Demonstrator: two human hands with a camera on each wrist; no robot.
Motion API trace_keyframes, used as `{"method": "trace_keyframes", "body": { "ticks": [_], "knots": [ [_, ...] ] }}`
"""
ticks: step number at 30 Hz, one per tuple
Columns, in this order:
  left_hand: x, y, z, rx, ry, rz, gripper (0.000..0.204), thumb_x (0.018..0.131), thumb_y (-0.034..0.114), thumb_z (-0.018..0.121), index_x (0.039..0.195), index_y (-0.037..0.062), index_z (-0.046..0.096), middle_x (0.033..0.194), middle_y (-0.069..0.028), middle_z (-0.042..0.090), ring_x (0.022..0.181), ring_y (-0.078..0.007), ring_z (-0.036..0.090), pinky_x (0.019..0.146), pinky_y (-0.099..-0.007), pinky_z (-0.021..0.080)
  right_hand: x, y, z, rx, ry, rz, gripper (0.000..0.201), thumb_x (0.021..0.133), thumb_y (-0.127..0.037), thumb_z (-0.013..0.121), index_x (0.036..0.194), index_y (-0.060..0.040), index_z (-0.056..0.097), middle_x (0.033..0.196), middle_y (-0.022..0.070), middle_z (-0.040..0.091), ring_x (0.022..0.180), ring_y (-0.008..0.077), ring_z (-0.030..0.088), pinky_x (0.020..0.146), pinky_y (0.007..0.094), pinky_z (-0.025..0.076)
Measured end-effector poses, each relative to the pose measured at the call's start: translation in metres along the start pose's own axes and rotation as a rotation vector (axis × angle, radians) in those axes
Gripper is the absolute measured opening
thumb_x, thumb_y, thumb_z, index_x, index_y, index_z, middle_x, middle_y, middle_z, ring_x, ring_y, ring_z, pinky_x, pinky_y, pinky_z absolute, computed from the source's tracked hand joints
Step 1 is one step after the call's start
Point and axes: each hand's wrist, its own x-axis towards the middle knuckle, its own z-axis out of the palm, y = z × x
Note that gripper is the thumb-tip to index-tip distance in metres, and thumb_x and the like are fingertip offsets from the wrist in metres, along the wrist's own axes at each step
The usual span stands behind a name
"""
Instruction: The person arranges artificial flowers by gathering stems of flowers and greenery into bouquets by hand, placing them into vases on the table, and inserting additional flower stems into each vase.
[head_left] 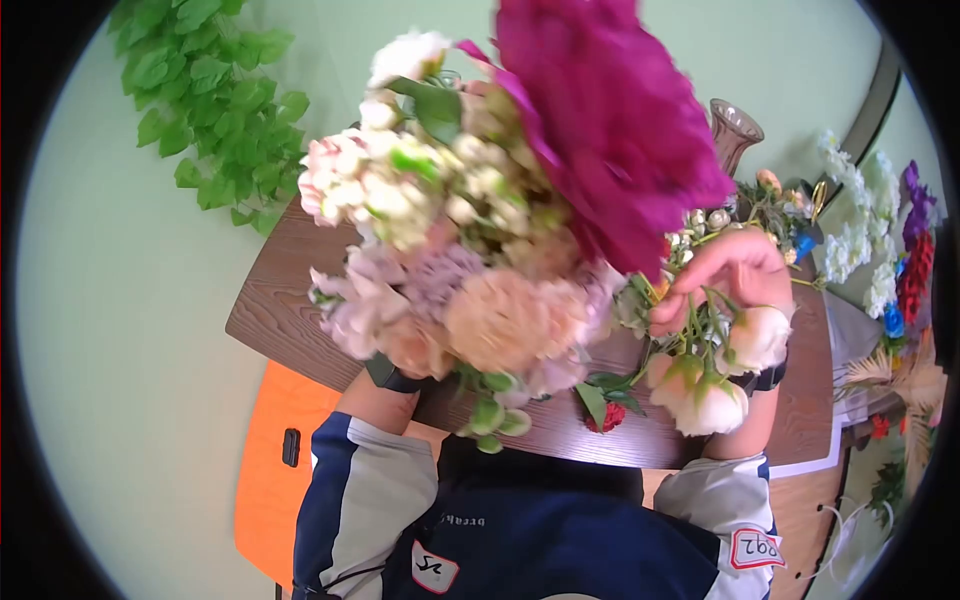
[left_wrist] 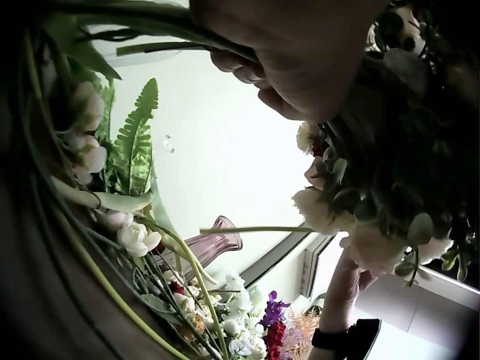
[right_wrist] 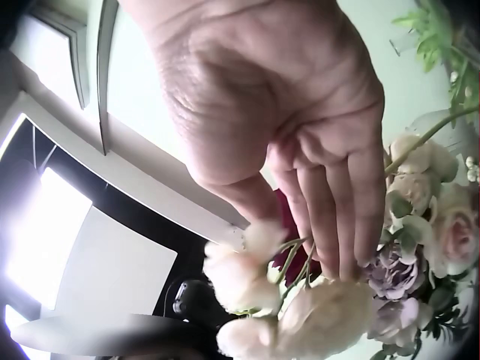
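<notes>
A mixed bouquet of cream, peach and lilac flowers (head_left: 495,320) fills the middle of the head view, with a large magenta bloom (head_left: 620,140) at its upper right. My left hand (left_wrist: 292,60) grips a bundle of green stems (left_wrist: 157,21); the bouquet hides it in the head view. To the right of the bouquet, my right hand (head_left: 735,270) pinches the thin stems of a spray of cream roses (head_left: 715,400), whose heads hang downward. In the right wrist view, these roses (right_wrist: 322,319) lie below the fingers of my right hand (right_wrist: 277,97).
A brown wooden table (head_left: 290,280) lies beneath, with a small red flower (head_left: 606,418) near its front edge. A glass vase (head_left: 735,135) and more flowers stand behind the right hand. An orange chair (head_left: 275,470) is at the left; white flowers (head_left: 850,250) are at the far right.
</notes>
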Motion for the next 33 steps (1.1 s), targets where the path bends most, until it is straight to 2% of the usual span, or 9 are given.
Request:
{"method": "trace_keyframes", "body": {
  "ticks": [7,10,14,17,19,21,23,28,33],
  "knots": [
    [-0.023,-0.027,0.014,-0.156,-0.137,-0.050,0.031,0.087,0.020,0.054,0.115,0.0079,0.051,0.097,-0.0034,0.054,0.081,-0.0173,0.053,0.070,-0.0267,0.046,-0.026,-0.029,0.024,-0.938,0.367,-0.648,0.024,0.083,-0.025,0.062,0.088,-0.0016,0.055,0.066,0.0064,0.051,0.056,0.0164,0.055,0.052,0.0253,0.052],
    [-0.034,-0.112,0.056,-0.848,-0.037,-0.153,0.037,0.083,0.021,0.059,0.116,0.0078,0.052,0.108,-0.0046,0.055,0.096,-0.0198,0.055,0.077,-0.0303,0.047,-0.078,-0.055,-0.020,-0.666,0.571,-0.965,0.033,0.087,-0.036,0.057,0.092,-0.0031,0.054,0.063,0.0064,0.049,0.054,0.0164,0.052,0.041,0.0249,0.040],
    [-0.033,-0.121,0.067,-0.828,-0.072,-0.162,0.037,0.083,0.021,0.059,0.116,0.0079,0.052,0.108,-0.0047,0.055,0.097,-0.0198,0.055,0.078,-0.0303,0.047,-0.115,-0.082,0.000,-0.745,0.719,-1.465,0.029,0.090,-0.030,0.046,0.075,-0.0057,0.053,0.055,0.0010,0.042,0.050,0.0089,0.036,0.054,0.0241,0.029],
    [-0.037,-0.128,0.068,-0.791,-0.095,-0.169,0.037,0.083,0.022,0.059,0.117,0.0080,0.052,0.109,-0.0048,0.054,0.097,-0.0199,0.054,0.078,-0.0303,0.046,-0.094,-0.081,0.038,-0.797,0.144,-1.258,0.024,0.095,-0.026,0.045,0.090,-0.0066,0.058,0.057,-0.0023,0.045,0.052,0.0084,0.040,0.049,0.0201,0.031],
    [-0.040,-0.131,0.069,-0.761,-0.116,-0.173,0.037,0.083,0.022,0.059,0.117,0.0080,0.052,0.109,-0.0048,0.054,0.098,-0.0199,0.054,0.078,-0.0302,0.046,-0.063,-0.066,0.060,-0.303,0.481,-1.840,0.029,0.096,-0.029,0.042,0.088,-0.0035,0.055,0.048,-0.0015,0.043,0.040,0.0052,0.037,0.040,0.0174,0.027],
    [-0.040,-0.138,0.068,-0.733,-0.131,-0.176,0.037,0.083,0.022,0.058,0.117,0.0081,0.051,0.109,-0.0049,0.054,0.098,-0.0199,0.054,0.078,-0.0302,0.046,-0.081,-0.067,0.048,-0.427,0.319,-1.704,0.033,0.097,-0.030,0.038,0.092,-0.0007,0.052,0.046,0.0005,0.042,0.040,0.0100,0.040,0.041,0.0189,0.030],
    [-0.048,-0.143,0.066,-0.705,-0.149,-0.179,0.037,0.084,0.022,0.058,0.118,0.0081,0.051,0.110,-0.0049,0.054,0.098,-0.0199,0.054,0.078,-0.0302,0.046,-0.088,-0.075,0.047,-0.906,0.015,-0.981,0.035,0.098,-0.033,0.035,0.097,-0.0002,0.049,0.044,0.0029,0.040,0.041,0.0151,0.041,0.040,0.0199,0.033],
    [-0.048,-0.153,0.066,-0.639,-0.186,-0.180,0.038,0.084,0.022,0.058,0.118,0.0083,0.051,0.110,-0.0051,0.054,0.099,-0.0199,0.054,0.079,-0.0301,0.046,-0.064,-0.039,0.041,-0.839,0.459,-1.241,0.029,0.091,-0.031,0.047,0.071,-0.0109,0.053,0.038,-0.0059,0.036,0.042,0.0080,0.033,0.054,0.0247,0.025],
    [-0.035,-0.165,0.080,-0.579,-0.204,-0.173,0.038,0.084,0.022,0.057,0.119,0.0084,0.050,0.111,-0.0052,0.054,0.100,-0.0200,0.053,0.079,-0.0301,0.046,-0.084,-0.049,0.032,-0.839,0.420,-1.227,0.026,0.090,-0.031,0.048,0.076,-0.0112,0.056,0.041,-0.0064,0.038,0.041,0.0067,0.032,0.053,0.0244,0.024]
  ]
}}
